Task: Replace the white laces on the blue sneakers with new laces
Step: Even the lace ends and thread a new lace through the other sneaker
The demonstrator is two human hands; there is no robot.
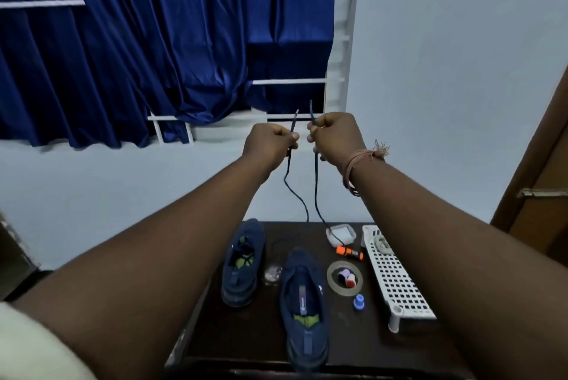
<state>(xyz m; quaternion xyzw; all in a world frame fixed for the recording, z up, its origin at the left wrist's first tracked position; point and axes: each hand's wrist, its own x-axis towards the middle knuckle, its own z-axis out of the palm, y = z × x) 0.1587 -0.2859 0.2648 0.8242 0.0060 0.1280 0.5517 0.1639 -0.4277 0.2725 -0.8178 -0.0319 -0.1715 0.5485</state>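
Observation:
Both my arms are stretched up and forward. My left hand (270, 143) and my right hand (333, 136) are each pinched on one end of a dark blue lace (315, 189), the tips poking up above the fingers. The two strands hang down to the dark table (362, 336) and loop near the left shoe's toe. Two blue sneakers lie below without laces in their eyelets: the left sneaker (242, 262) farther back, the right sneaker (305, 309) nearer the front edge.
On the table right of the shoes lie a small white square box (341, 233), an orange tube (349, 252), a tape ring (344, 278) with small spools inside, a blue cap (358, 301) and a white perforated rack (395, 278). A blue curtain (153, 41) hangs behind.

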